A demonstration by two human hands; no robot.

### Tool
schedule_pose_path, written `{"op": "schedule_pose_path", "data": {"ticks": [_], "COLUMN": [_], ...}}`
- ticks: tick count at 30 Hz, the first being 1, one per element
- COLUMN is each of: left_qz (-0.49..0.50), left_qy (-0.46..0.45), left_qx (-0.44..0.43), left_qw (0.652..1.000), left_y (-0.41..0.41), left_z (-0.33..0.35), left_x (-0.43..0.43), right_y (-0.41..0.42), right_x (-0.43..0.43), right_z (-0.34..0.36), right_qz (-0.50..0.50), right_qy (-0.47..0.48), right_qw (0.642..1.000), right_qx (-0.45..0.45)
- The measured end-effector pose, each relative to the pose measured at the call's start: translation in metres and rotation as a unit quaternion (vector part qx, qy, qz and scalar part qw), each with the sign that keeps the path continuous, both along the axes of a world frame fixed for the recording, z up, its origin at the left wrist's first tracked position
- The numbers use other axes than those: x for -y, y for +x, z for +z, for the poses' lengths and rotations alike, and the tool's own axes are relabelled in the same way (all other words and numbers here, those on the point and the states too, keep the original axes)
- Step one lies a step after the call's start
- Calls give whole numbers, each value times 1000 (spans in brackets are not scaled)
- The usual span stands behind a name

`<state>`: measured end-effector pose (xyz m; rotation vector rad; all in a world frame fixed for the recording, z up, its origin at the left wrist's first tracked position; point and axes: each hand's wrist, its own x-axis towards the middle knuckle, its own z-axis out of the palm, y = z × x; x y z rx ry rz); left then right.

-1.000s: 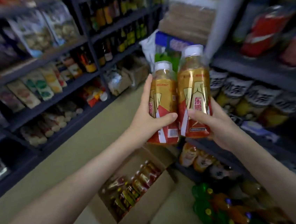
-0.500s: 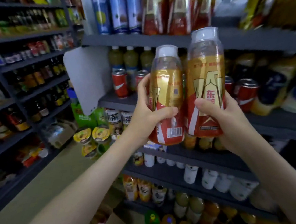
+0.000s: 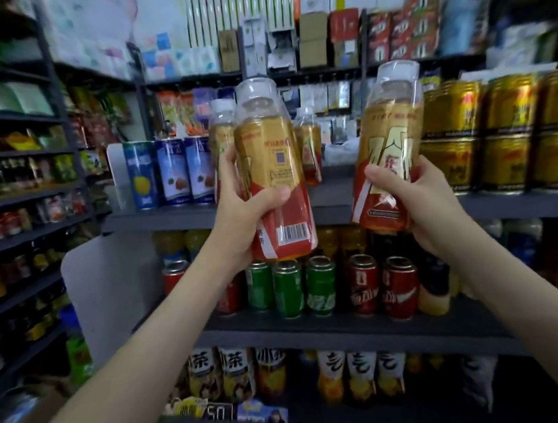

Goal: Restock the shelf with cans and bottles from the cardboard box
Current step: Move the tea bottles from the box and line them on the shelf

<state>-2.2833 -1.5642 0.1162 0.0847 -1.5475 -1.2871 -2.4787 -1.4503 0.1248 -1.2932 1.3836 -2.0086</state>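
My left hand [image 3: 242, 215] grips a gold-and-red drink bottle [image 3: 271, 164] with a clear cap, held upright in front of the top shelf [image 3: 335, 202]. My right hand [image 3: 421, 206] grips a second bottle of the same kind [image 3: 391, 130], tilted slightly and apart from the first. Both bottles are raised at the level of the top shelf's front edge. Two matching bottles [image 3: 308, 146] stand on that shelf behind the left one. The cardboard box is out of view.
Blue cartons [image 3: 171, 171] stand at the top shelf's left, stacked gold cans [image 3: 503, 132] at its right, with a gap between. Green cans [image 3: 289, 289] and red cans [image 3: 382, 286] fill the shelf below. Another rack [image 3: 18, 197] runs along the left.
Both hands have raised the bottles from the middle shelves to the top shelf, and the bottles have moved apart. My view has tilted upward, off the box and lower shelves.
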Motion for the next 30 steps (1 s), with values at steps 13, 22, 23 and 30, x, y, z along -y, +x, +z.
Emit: {"op": "schedule_pose_path", "data": {"ticks": [13,22,23,30], "left_qz": [15,66,68,91], "left_qy": [-26,-41,-40,-36], "left_qx": [-26,-46,-46,-59], "left_qw": [999,996,996,993], "left_y": [-5,-26,-27,-26], "left_z": [26,34,34,34], "left_x": [51,51,50,47], "right_y": [-69,-105,-107,-115], "right_x": [93,117,116,105], "right_z": [36,34,34,39], "right_qz": [9,69,76,137], "right_qy": [67,136,145,161], "right_qw": [998,988,984,963], "right_qx": [-4,-37,-67,-170]}}
